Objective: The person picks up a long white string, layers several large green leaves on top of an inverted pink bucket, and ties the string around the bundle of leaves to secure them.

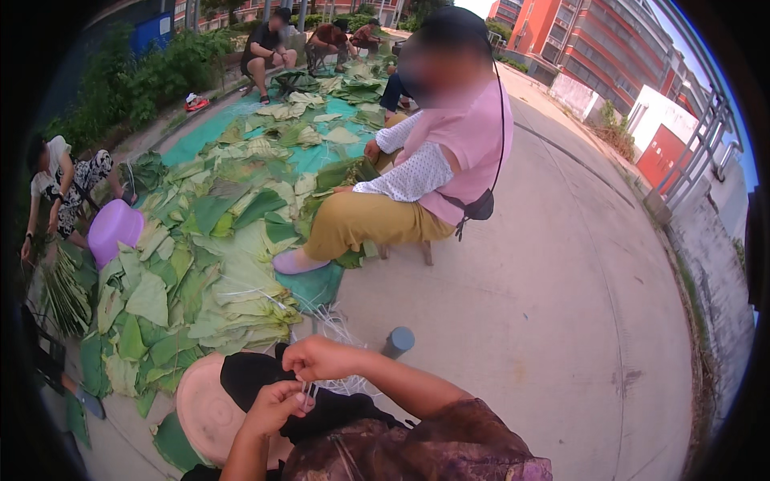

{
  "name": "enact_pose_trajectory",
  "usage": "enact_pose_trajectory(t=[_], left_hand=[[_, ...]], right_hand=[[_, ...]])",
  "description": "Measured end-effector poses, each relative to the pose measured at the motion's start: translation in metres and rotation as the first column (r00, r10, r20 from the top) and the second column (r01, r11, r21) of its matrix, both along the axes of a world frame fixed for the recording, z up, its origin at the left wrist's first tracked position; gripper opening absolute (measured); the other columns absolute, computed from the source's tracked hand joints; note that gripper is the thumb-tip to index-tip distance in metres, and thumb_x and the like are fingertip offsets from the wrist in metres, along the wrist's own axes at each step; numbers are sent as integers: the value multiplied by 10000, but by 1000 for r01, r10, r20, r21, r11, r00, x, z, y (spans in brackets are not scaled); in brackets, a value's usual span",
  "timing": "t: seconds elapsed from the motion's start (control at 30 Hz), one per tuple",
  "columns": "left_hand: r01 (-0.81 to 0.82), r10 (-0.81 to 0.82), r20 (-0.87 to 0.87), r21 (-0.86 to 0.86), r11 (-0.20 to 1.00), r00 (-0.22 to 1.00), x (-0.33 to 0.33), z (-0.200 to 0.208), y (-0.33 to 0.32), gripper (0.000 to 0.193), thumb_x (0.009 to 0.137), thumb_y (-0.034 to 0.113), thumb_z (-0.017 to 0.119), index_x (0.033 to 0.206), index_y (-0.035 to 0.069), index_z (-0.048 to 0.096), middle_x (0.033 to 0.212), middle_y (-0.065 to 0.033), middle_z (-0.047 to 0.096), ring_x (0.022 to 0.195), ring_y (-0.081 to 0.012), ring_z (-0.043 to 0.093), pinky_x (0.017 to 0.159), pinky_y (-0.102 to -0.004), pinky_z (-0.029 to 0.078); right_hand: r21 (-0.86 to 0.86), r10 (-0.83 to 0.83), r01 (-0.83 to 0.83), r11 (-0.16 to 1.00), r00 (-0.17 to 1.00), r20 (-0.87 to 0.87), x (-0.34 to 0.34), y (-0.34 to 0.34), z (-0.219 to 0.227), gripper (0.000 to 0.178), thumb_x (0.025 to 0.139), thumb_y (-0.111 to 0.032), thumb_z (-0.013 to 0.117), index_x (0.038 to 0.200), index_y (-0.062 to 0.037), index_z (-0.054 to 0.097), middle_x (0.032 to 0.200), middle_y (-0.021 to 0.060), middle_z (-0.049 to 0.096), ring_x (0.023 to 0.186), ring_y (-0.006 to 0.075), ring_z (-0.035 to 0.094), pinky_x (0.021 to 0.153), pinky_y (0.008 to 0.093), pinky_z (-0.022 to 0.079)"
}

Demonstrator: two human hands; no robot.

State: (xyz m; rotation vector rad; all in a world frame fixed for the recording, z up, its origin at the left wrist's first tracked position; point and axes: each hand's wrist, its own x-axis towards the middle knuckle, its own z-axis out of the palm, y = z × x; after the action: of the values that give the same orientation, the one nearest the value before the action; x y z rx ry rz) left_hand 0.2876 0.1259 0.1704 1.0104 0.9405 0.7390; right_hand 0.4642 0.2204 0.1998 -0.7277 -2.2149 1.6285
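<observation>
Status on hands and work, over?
Left hand pinching a pale strip. Right hand just beyond, grip unclear. Black cloth beneath; leaves ahead.
</observation>
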Motion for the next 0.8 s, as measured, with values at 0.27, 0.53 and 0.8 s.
enact_pose_trajectory(t=[0.27, 0.53, 0.8], left_hand=[[-421, 458, 266, -186, 888, 848, -10, 12, 21, 128, 854, 126, 512, 899, 16, 557, 785, -83, 604, 691, -149, 589, 602, -245, 494], [-484, 498, 440, -154, 861, 747, -28, 12, 39, 134, 834, 92, 532, 962, 50, 538, 890, -96, 603, 819, -192, 603, 701, -309, 513], [-485, 507, 481, -181, 856, 716, -30, 20, 26, 208, 834, 129, 541, 1023, 44, 523, 905, -91, 604, 817, -191, 600, 674, -279, 491]], right_hand=[[-160, -610, 621, 767, 629, -482, 11, 27, -2, 268, 784, -71, 567, 1037, 3, 517, 914, 51, 554, 809, 91, 509, 700, 226, 421], [-353, -586, 486, 800, 761, -278, 8, 17, -39, 344, 797, -88, 560, 1123, -9, 482, 1021, 89, 566, 871, 150, 551, 759, 274, 445], [-440, -140, 32, 898, 966, -216, -40, -14, -51, 317, 808, -122, 557, 1096, -6, 489, 883, 50, 555, 702, 90, 517, 636, 205, 435]])
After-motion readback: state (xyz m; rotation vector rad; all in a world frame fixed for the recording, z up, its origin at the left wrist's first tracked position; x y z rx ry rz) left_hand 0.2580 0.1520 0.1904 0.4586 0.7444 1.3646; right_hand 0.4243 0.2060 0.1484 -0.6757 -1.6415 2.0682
